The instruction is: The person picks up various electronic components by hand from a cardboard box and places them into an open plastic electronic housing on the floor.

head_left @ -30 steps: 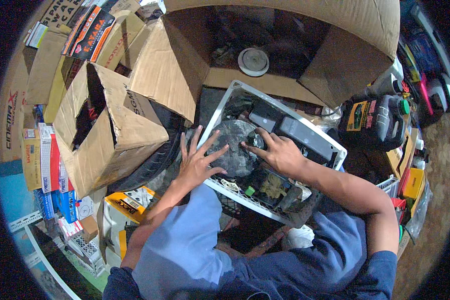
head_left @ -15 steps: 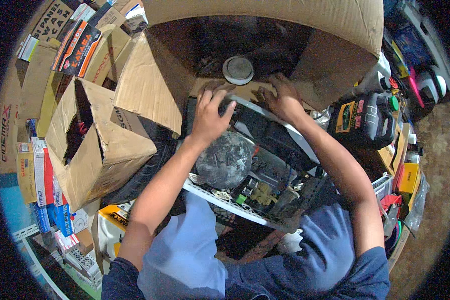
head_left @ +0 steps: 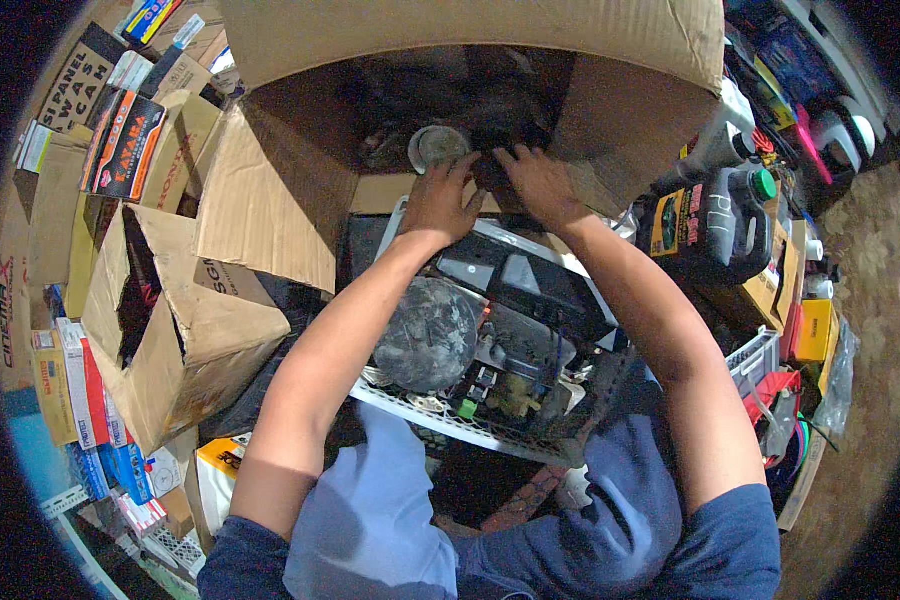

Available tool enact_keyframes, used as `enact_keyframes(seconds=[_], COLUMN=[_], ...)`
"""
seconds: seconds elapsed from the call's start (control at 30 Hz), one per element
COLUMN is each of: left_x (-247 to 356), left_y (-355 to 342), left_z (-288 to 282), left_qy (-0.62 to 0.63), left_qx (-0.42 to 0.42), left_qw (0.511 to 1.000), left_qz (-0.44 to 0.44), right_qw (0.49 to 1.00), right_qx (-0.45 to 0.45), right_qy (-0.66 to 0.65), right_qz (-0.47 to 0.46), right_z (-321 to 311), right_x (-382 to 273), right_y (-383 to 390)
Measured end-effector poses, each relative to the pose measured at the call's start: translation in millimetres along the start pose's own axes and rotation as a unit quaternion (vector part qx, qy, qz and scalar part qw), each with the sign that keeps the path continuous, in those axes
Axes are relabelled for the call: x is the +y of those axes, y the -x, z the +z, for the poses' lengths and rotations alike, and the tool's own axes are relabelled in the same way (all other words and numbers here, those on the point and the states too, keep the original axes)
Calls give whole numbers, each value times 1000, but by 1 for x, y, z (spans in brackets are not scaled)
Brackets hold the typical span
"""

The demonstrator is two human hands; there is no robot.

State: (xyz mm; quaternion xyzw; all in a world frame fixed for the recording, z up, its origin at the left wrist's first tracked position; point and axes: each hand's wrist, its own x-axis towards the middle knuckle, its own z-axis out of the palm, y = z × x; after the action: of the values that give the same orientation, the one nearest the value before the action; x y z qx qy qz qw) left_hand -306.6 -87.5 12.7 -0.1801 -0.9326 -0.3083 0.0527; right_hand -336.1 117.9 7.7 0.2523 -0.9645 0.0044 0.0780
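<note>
My left hand [head_left: 442, 202] reaches to the mouth of a big cardboard box [head_left: 470, 28], fingers forward and thumb apart. Its fingertips are beside a round pale disc-like piece [head_left: 436, 148] lying in the box. To its right, my right hand [head_left: 540, 186] stretches its fingers into the dark interior; whether they touch the dark contents there I cannot tell. Below both hands, close to my legs, sits a white-rimmed plastic basket [head_left: 455, 420]. It contains a dusty grey round part [head_left: 425, 335], black plastic pieces [head_left: 530, 285] and small parts with wires.
A smaller torn cardboard box [head_left: 205, 340] stands at left, near stacked cartons [head_left: 130, 150]. On the right are a black jug [head_left: 715, 230] with a green cap, a yellow box [head_left: 815, 330] and a grey crate [head_left: 755, 355]. Patterned floor [head_left: 840, 450] shows at far right.
Both hands have reached farther forward into the big box and come closer together. The view has shifted, so the surroundings sit a little to the left.
</note>
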Motion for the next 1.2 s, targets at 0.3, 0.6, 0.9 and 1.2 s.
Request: enact_keyframes(seconds=[0.3,0.6,0.9,1.2], left_x=[-4,10,-6,38], left_y=[-1,1,1,64], left_z=[1,-10,-8,-74], left_qy=[-18,20,280,224], left_qx=[-7,-18,115,78], left_qw=[1000,999,953,967], left_qz=[-5,-35,-17,-97], right_qw=[992,930,780,655], right_qx=[-57,237,246,187], right_qy=[-94,-265,-532,-693], right_qz=[66,96,218,234], right_z=[-35,-73,-135,-164], right_x=[-18,-1,4,-25], right_y=[5,12,12,79])
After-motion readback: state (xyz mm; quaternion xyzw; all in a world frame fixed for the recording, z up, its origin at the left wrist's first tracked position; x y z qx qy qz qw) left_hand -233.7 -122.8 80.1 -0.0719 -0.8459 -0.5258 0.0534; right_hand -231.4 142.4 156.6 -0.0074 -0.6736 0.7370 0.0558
